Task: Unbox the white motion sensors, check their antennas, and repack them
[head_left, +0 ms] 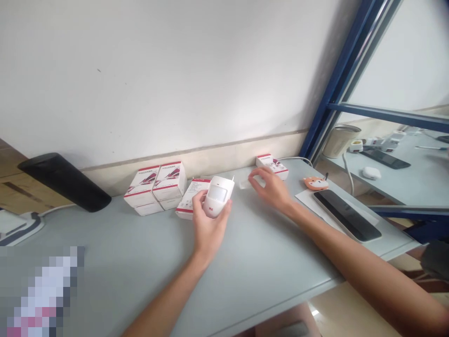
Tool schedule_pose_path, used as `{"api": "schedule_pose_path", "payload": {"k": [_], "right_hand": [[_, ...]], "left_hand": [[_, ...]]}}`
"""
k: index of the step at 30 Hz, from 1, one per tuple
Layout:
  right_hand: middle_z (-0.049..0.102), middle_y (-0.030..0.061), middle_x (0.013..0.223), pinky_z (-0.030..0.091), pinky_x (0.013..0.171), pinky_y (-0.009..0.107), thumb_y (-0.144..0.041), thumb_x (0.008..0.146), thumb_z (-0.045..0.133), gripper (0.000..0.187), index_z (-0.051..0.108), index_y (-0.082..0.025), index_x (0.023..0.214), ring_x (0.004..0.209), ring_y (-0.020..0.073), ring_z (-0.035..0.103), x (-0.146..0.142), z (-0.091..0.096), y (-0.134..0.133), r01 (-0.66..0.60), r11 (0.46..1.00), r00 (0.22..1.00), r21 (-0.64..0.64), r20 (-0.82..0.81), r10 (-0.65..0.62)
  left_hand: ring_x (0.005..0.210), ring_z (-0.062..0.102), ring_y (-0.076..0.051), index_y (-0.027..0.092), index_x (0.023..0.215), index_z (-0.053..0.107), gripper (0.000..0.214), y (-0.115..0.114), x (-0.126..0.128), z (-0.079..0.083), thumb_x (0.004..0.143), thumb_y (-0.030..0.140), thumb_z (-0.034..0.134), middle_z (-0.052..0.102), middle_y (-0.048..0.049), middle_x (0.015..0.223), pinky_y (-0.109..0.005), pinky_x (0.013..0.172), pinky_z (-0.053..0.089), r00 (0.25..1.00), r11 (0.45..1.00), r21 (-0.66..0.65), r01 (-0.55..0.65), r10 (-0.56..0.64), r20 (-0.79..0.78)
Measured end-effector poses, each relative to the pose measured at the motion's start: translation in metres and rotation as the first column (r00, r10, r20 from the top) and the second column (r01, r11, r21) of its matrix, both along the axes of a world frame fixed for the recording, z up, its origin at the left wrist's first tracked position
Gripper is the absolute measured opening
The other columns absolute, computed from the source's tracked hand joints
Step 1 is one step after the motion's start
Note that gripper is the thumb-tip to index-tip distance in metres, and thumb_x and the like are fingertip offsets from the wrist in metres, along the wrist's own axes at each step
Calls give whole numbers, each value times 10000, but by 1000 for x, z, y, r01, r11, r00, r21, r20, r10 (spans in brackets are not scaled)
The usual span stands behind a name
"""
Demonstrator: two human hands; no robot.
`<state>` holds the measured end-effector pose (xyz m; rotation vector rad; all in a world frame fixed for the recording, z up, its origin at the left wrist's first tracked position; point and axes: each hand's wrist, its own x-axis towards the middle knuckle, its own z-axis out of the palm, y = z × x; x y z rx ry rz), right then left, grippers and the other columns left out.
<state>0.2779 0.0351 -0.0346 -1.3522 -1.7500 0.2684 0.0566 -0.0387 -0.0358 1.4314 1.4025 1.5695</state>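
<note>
My left hand (209, 224) is wrapped round a white motion sensor (218, 195), holding it upright above the table. The sensor has a pale window, a small red mark low on its front and a short antenna at its top right. Just behind it lies a white and red box (187, 198), partly covered by the hand and sensor. Over to the right, my right hand (271, 187) has its fingers curled in a pinch over a small whitish translucent piece (244, 183). What its fingertips hold, if anything, is hidden. A small white and red box (281, 170) stands behind that hand.
Stacked white and red boxes (154, 187) stand by the wall, left of centre. A black cylinder (66, 182) leans farther left. At right are a dark phone-like device (345, 213), an orange animal-shaped case (315, 183), white paper (308, 202) and a blue-framed mirror (389, 112).
</note>
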Motion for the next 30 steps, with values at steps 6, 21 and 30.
{"api": "schedule_pose_path", "payload": {"k": [6,21,30], "right_hand": [[729,28,891,546,822,329,-520,931,680,294,689,-230,883,869,211,694,31,32,7,-128,984,770,-121,-637,21],[663,-9,777,531,588,205,-252,883,695,47,665,-231,854,651,120,567,44,34,12,-452,837,409,-309,-906,-114],[673,-5,751,509,557,244,-238,888,641,49,622,-242,843,622,142,576,31,32,6,-472,807,473,-355,-874,-108]], "left_hand": [[1074,664,-223,283,1318,523,606,-1,1,-3,846,497,839,614,-75,1287,-313,853,562,998,998,3,57,-57,-34],[1172,612,-311,262,1287,551,568,-6,2,-3,816,414,830,648,-100,1244,-452,975,503,963,992,45,115,-100,-251],[1138,655,-277,251,1286,546,554,-8,3,-2,830,395,827,667,-89,1234,-381,923,525,949,982,117,151,-111,-295]]}}
